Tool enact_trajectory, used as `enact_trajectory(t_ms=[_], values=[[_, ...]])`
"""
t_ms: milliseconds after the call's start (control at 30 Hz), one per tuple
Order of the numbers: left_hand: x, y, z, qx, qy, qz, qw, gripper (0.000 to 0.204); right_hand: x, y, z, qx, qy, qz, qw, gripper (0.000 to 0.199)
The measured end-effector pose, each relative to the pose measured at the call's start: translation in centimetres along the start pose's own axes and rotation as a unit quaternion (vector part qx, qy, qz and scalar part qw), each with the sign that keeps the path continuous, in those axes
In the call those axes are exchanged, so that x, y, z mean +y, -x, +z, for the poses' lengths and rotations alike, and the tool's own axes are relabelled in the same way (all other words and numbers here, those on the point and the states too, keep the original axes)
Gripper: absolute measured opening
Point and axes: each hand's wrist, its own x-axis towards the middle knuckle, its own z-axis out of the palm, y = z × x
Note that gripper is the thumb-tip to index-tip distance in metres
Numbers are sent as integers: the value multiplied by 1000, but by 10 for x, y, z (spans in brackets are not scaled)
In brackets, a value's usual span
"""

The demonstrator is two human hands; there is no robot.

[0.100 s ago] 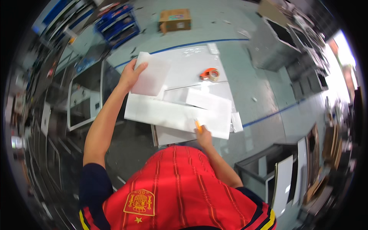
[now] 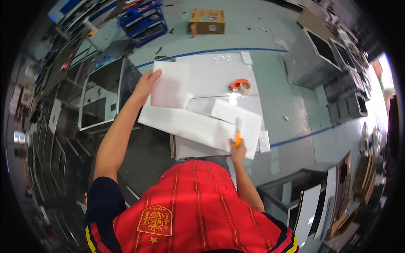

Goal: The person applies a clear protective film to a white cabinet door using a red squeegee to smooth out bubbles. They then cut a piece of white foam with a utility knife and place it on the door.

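Observation:
My left hand (image 2: 147, 85) pinches the upper left edge of a white foam sheet (image 2: 171, 86) and holds it raised, its face toward me. Below it, a long white foam strip (image 2: 190, 124) lies across a large white panel (image 2: 206, 78). Held in my right hand (image 2: 238, 152) is a utility knife (image 2: 238, 138) with an orange handle, its blurred tip pointing away over the strip's right part. Another white foam piece (image 2: 230, 111) rests there, partly overlapping. An orange tape dispenser (image 2: 240, 85) with a clear roll sits farther back on the panel.
A cardboard box (image 2: 206, 22) and a blue shelved cart (image 2: 142, 25) stand on the floor ahead. Metal cabinets (image 2: 312, 57) are at the far right. To the left is a metal frame (image 2: 101, 95); an open frame and leaning panels (image 2: 308, 211) stand near right.
The whole view has shifted slightly. The knife has turned from leaning left to pointing nearly straight away from me. The raised foam sheet stays in my left hand.

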Motion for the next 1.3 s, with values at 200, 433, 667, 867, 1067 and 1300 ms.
enact_trajectory(t_ms=[200,433,667,867,1067,1300], values=[[-125,99,-21,43,322,-114,939,63,133,-115,-90,30,152,160,975,65],[-282,249,17,281,535,-295,740,58,150,-121,-54,-197,-207,322,902,57],[-335,336,46,404,492,-357,683,51,47,-137,-58,-193,-447,263,833,67],[-386,344,33,380,460,-291,748,51,-67,-209,-63,-190,-451,193,850,66],[-436,291,5,382,291,-281,831,48,-141,-240,-51,-96,-500,182,841,67],[-526,207,31,220,232,-321,892,49,-121,-206,-204,-67,-622,102,773,72]])
